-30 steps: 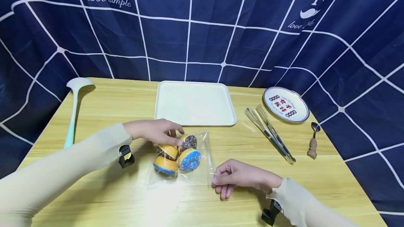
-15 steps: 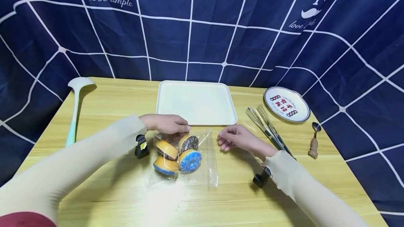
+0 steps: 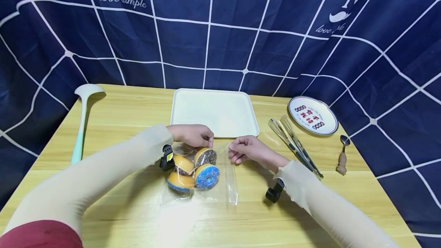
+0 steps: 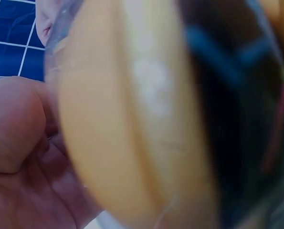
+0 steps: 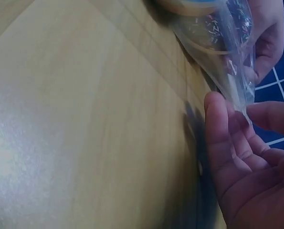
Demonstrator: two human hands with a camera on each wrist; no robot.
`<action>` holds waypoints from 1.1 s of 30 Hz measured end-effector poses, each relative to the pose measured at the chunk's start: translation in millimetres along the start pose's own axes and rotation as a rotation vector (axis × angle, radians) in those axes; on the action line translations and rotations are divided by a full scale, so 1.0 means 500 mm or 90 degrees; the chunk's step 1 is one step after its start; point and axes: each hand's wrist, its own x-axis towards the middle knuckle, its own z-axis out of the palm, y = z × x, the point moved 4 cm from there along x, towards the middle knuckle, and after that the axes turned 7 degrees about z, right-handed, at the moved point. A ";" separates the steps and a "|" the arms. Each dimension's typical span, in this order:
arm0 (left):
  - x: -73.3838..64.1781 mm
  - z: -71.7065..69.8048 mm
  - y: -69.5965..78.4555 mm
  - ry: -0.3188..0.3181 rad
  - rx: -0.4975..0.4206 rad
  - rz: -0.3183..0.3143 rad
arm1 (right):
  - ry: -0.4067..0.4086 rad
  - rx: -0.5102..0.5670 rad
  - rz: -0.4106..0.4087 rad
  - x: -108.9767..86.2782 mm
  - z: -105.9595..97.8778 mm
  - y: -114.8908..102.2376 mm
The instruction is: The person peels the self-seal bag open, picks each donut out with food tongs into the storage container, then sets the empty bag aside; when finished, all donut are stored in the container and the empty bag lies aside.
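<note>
A clear plastic bag (image 3: 222, 192) lies on the table with several toy donuts inside, among them a blue-iced donut (image 3: 207, 176) and a chocolate-iced donut (image 3: 206, 157). At the bag's far edge, behind the chocolate donut, my left hand (image 3: 193, 135) pinches the film between thumb and forefinger. The far right corner of the bag is between the thumb and fingers of my right hand (image 3: 250, 150); the right wrist view shows the film (image 5: 238, 93) drawn to a point there. A blurred donut (image 4: 132, 114) fills most of the left wrist view, beside the left palm.
A white tray (image 3: 213, 110) stands just behind the hands. Tongs (image 3: 294, 146), a plate with red lettering (image 3: 312, 115) and a small spoon (image 3: 342, 156) lie to the right. A ladle (image 3: 82, 121) lies at the far left. A dark blue curtain (image 3: 227, 41) hangs behind the table.
My right hand has left the bag's near right side and moved away from me to its far right corner. My left hand has shifted from over the donuts to the bag's far edge.
</note>
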 end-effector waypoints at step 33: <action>0.004 0.004 -0.011 0.122 -0.061 0.038 | 0.080 -0.192 -0.123 0.038 -0.044 -0.061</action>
